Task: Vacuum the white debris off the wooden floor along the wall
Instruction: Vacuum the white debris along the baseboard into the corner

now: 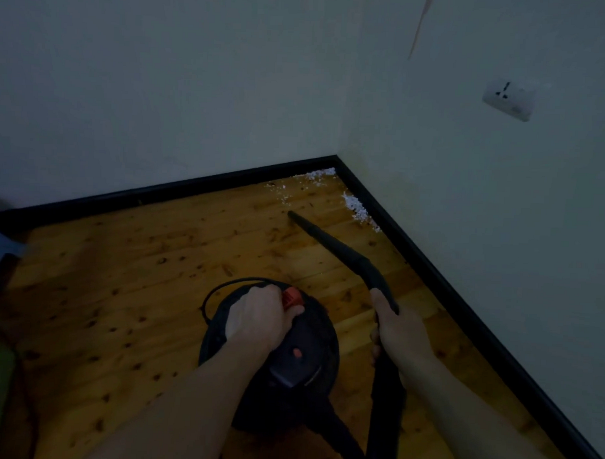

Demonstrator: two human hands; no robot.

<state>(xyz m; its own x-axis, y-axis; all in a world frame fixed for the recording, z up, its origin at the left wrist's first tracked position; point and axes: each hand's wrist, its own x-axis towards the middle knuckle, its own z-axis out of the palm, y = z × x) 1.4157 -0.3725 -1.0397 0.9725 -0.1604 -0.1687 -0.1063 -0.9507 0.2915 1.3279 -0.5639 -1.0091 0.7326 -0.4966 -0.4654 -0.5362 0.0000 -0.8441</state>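
While gripped by right hand (pixel 398 330): tapered black nozzle (pixel 323 238), grainy white debris (pixel 355 207).

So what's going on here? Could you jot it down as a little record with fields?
place: corner of a room, wooden floor, black skirting
debris: white debris along both walls at the corner
left hand: left hand grips the top of the vacuum cleaner, by its red switch
right hand: right hand holds the black nozzle
nozzle tip: aimed at the corner, short of the crumbs
wall: socket on the right
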